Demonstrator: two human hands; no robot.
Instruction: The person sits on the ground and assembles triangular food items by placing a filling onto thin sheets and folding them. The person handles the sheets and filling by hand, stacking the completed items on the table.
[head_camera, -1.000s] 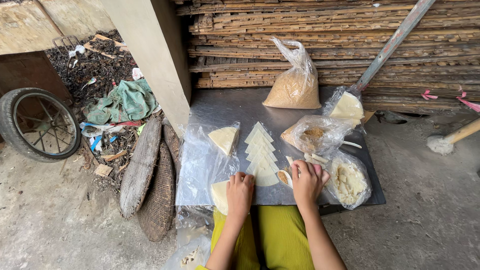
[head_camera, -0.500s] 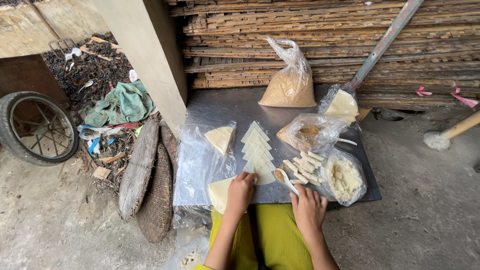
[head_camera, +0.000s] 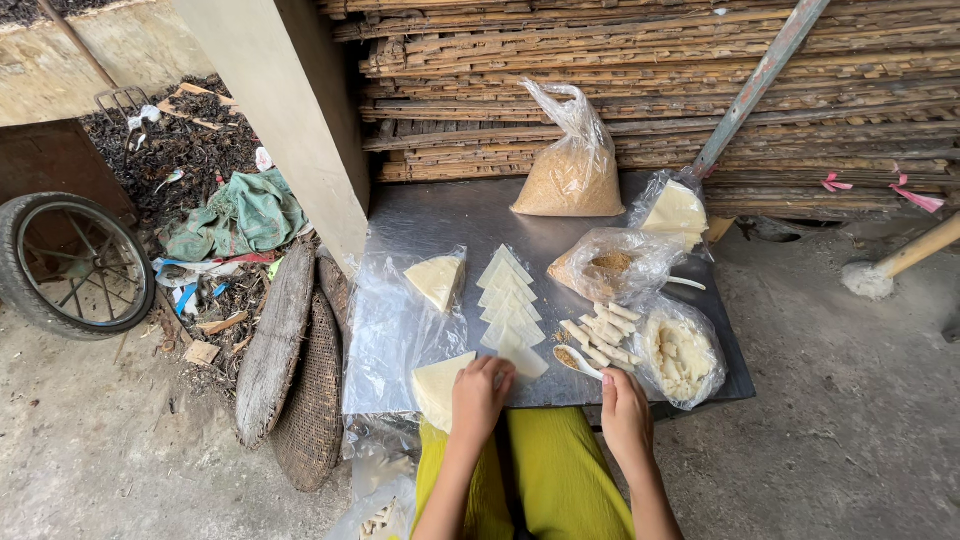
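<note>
Wrapping step under way, by the look of it; left hand (head_camera: 480, 395) laid flat and open on a wrapper (head_camera: 440, 385) at the bench (head_camera: 450, 215) near edge; right hand (head_camera: 625, 415) loosely open beside the spoon (head_camera: 578, 360), gripping nothing; next likely calls for lifting the spoon and loading filling onto that wrapper.

The left hand (head_camera: 480, 395) is resting its fingertips on a stack of pale triangular dough wrappers (head_camera: 437, 385) lying at the near edge of the grey metal table (head_camera: 450, 215). The right hand (head_camera: 625, 410) is lying at that edge, just beside a white spoon of brown filling (head_camera: 577, 361). A row of overlapping pale triangles (head_camera: 510, 300) is running toward the far edge, where a clear plastic bag of tan crumbs (head_camera: 572, 175) is standing.
</note>
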